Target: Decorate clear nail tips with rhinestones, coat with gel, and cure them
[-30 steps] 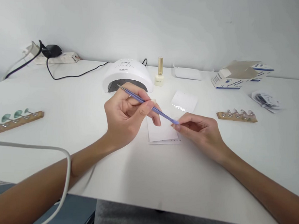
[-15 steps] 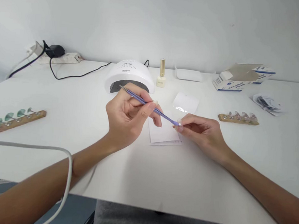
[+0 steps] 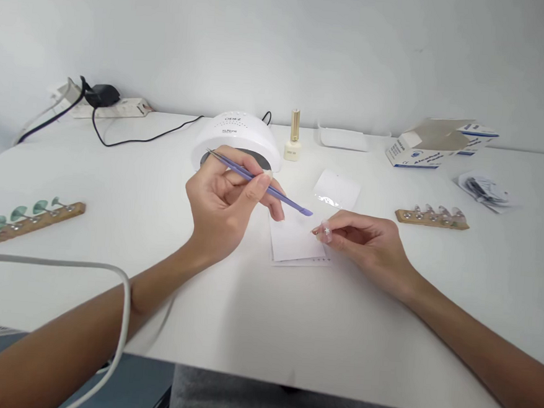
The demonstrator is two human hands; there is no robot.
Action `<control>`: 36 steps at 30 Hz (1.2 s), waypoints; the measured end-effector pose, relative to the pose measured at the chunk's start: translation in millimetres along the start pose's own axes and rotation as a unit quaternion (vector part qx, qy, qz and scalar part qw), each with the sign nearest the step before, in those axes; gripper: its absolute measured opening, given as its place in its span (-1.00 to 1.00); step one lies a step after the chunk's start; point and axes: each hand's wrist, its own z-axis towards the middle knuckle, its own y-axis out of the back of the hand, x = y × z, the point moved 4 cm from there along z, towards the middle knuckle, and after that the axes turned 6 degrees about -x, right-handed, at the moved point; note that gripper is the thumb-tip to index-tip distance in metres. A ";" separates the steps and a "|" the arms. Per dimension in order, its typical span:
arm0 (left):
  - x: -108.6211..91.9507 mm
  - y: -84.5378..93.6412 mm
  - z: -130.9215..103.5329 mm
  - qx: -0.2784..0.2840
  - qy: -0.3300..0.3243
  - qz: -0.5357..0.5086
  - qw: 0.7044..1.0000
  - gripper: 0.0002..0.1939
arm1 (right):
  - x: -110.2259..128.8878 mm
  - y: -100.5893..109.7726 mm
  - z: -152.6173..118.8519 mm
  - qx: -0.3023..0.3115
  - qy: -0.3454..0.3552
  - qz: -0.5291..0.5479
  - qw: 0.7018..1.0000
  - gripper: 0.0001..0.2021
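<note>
So, far left on the white tabletop [image 3: 126,218] there's a wooden strip [image 3: 38,223] lying at a slant, with a row of green nail tips [image 3: 18,213] standing off it. Behind that, near the wall, sits a power strip [image 3: 124,108] with a black plug [image 3: 103,95], and a pale cable [image 3: 126,306] loops over the left forearm.

Next comes a white nail lamp [image 3: 246,134], partly behind the left hand [image 3: 220,210]. That hand's thumb and fingers are closed on some purple tweezers [image 3: 277,194], prongs pointing up and left, flat end down toward the right hand but just short of it. Below is a little stack of white paper [image 3: 295,243], with a cream bottle [image 3: 292,151] with a gold cap upright behind it, beside the lamp. Then there's a shiny packet [image 3: 337,187] and a white tray [image 3: 344,139] further back.

The right hand [image 3: 372,242] is pinched on a clear nail tip [image 3: 326,231] with a whitish star on it, just off the paper's right side. The two hands are apart.

Over right: an open alcohol pad box [image 3: 419,153], another wooden strip [image 3: 431,221] carrying clear tips, and a small pile of flat packets [image 3: 485,189].
</note>
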 end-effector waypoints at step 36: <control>26.7 7.8 7.8 0.033 0.057 0.025 0.997 -0.83 | 6.6 -34.5 -24.2 0.241 0.089 -0.139 0.956 -0.96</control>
